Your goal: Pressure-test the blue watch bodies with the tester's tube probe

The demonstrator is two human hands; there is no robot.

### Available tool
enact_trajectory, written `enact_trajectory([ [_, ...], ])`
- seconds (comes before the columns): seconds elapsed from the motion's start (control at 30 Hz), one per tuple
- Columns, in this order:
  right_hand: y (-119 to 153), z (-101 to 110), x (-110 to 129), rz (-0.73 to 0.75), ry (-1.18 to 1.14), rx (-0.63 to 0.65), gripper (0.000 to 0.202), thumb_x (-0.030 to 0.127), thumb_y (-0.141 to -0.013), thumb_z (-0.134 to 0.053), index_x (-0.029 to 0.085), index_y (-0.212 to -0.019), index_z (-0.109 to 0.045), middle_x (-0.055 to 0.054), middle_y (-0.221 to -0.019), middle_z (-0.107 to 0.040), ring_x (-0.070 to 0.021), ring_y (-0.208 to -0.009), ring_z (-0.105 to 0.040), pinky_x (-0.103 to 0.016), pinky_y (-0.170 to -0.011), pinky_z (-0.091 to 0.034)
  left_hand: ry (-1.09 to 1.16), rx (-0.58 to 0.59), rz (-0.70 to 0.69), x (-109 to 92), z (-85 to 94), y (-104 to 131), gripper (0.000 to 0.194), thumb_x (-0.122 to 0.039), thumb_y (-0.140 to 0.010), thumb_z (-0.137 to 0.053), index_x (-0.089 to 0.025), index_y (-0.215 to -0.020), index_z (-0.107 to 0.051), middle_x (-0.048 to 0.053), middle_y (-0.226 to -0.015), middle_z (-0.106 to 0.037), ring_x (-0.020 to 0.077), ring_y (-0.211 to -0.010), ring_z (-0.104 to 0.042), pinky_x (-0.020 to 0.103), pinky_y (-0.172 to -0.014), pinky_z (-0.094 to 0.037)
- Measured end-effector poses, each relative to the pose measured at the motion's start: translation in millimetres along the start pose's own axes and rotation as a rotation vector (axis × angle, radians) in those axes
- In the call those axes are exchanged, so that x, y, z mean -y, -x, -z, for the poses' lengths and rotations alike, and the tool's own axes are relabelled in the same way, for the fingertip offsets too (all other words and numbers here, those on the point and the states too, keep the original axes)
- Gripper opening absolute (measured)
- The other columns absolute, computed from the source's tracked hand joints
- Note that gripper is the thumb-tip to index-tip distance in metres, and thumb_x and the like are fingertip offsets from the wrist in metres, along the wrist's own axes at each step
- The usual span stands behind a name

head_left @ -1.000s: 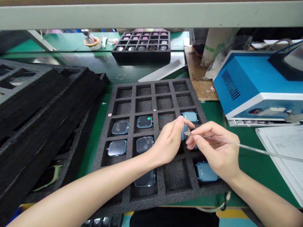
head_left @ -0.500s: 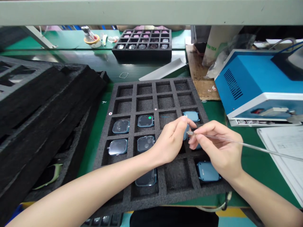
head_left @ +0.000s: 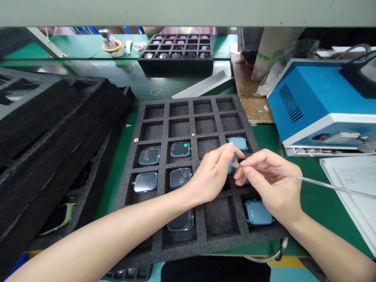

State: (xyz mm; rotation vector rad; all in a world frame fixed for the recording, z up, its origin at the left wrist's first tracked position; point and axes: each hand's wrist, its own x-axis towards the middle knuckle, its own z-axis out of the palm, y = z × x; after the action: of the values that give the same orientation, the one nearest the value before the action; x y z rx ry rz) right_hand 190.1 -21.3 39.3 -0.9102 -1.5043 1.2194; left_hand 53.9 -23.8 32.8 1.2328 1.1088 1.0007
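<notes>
My left hand (head_left: 212,172) is closed round a blue smartwatch body (head_left: 231,164), mostly hidden by the fingers, above a black foam tray (head_left: 179,250). My right hand (head_left: 274,182) pinches a thin clear hose (head_left: 317,181) near its small, pale tip (head_left: 235,165), which is at the watch body's edge; whether they touch I cannot tell. In the tray, blue smartwatch bodies lie back up on the right, such as one (head_left: 259,212) below my right hand. Others lie screen up on the left, one with a green dot (head_left: 180,149).
Stacked black foam trays (head_left: 88,117) stand at the left, one holding a green-rimmed watch (head_left: 60,219). A blue machine (head_left: 323,94) and papers (head_left: 352,188) are at the right. Farther back stand another filled tray (head_left: 176,64), a white strip (head_left: 202,85) and a tape roll (head_left: 114,49).
Both hands, the watch body and the hose stay almost where they were. The view has shifted very slightly.
</notes>
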Motion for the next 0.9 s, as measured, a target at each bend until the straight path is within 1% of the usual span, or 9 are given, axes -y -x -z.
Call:
enact_trajectory([
  [0.2,-1.1,1.5,-3.2,0.003,-0.040,0.020,0.007,0.010,-0.076,-0.058,0.016,-0.075,-0.060,-0.001,-0.061,-0.066,-0.0127,-0.052,-0.063,-0.023,-0.051,-0.055,-0.006,-0.013,-0.017,2.9,-0.2,-0.6,0.042,-0.048,-0.091,-0.027,-0.017,-0.086,-0.056,-0.004,-0.058,-0.049,0.0091,-0.049,-0.043,0.020,-0.047,-0.033],
  [0.3,-0.7,1.0,-5.8,-0.019,-0.090,0.032,0.004,0.012,-0.075,-0.059,0.016,-0.075,-0.059,-0.001,-0.062,-0.066,-0.0130,-0.053,-0.063,-0.023,-0.051,-0.055,-0.028,-0.027,-0.013,3.1,-0.1,-1.0,0.043,-0.049,-0.091,-0.027,-0.018,-0.085,-0.055,-0.004,-0.057,-0.049,0.0092,-0.049,-0.043,0.019,-0.047,-0.033],
  [0.4,0.2,-3.4,-7.6,-0.063,-0.156,0.010,0.004,0.015,-0.073,-0.060,0.016,-0.074,-0.057,0.000,-0.059,-0.065,-0.0124,-0.049,-0.062,-0.022,-0.049,-0.054,-0.091,-0.035,-0.005,-0.7,-0.4,0.1,0.043,-0.049,-0.090,-0.027,-0.018,-0.083,-0.056,-0.003,-0.059,-0.051,0.0117,-0.052,-0.047,0.021,-0.049,-0.037],
  [0.5,-3.3,-7.2,-12.2,-0.109,-0.218,-0.010,0.005,0.016,-0.069,-0.060,0.017,-0.071,-0.055,0.001,-0.055,-0.063,-0.0108,-0.042,-0.059,-0.021,-0.045,-0.052,-0.171,-0.075,-0.023,-3.9,0.3,-0.9,0.041,-0.049,-0.089,-0.029,-0.018,-0.082,-0.055,0.000,-0.065,-0.055,0.0157,-0.062,-0.052,0.023,-0.055,-0.042],
  [0.53,-5.3,-7.6,-14.0,-0.123,-0.237,-0.009,0.006,0.016,-0.068,-0.060,0.017,-0.071,-0.055,0.001,-0.054,-0.063,-0.0106,-0.041,-0.058,-0.021,-0.044,-0.052,-0.193,-0.080,-0.021,-4.3,0.6,-1.9,0.041,-0.049,-0.088,-0.029,-0.018,-0.082,-0.055,0.000,-0.063,-0.055,0.0161,-0.061,-0.052,0.024,-0.055,-0.042],
  [0.67,-9.9,-8.3,-16.7,-0.150,-0.285,-0.007,0.006,0.014,-0.063,-0.058,0.016,-0.067,-0.054,0.002,-0.051,-0.062,-0.0091,-0.039,-0.056,-0.018,-0.041,-0.049,-0.222,-0.095,-0.004,-6.1,-0.3,-3.7,0.046,-0.055,-0.085,-0.030,-0.018,-0.085,-0.056,-0.002,-0.055,-0.053,0.0148,-0.050,-0.045,0.022,-0.046,-0.035],
  [0.8,-9.0,-9.5,-15.2,-0.141,-0.309,-0.007,0.006,0.013,-0.062,-0.056,0.016,-0.067,-0.054,0.003,-0.050,-0.061,-0.0081,-0.038,-0.055,-0.017,-0.040,-0.047,-0.171,-0.119,0.040,-7.0,-2.9,-2.3,0.047,-0.058,-0.081,-0.033,-0.017,-0.085,-0.056,-0.002,-0.053,-0.050,0.0134,-0.048,-0.041,0.020,-0.043,-0.030],
  [0.9,-9.1,-9.4,-15.3,-0.140,-0.321,0.002,0.005,0.013,-0.062,-0.056,0.016,-0.067,-0.054,0.003,-0.050,-0.061,-0.0082,-0.039,-0.055,-0.017,-0.040,-0.047,-0.148,-0.115,0.069,-4.1,-2.7,-3.2,0.050,-0.061,-0.080,-0.034,-0.016,-0.087,-0.055,-0.003,-0.052,-0.049,0.0116,-0.045,-0.037,0.019,-0.040,-0.025],
])
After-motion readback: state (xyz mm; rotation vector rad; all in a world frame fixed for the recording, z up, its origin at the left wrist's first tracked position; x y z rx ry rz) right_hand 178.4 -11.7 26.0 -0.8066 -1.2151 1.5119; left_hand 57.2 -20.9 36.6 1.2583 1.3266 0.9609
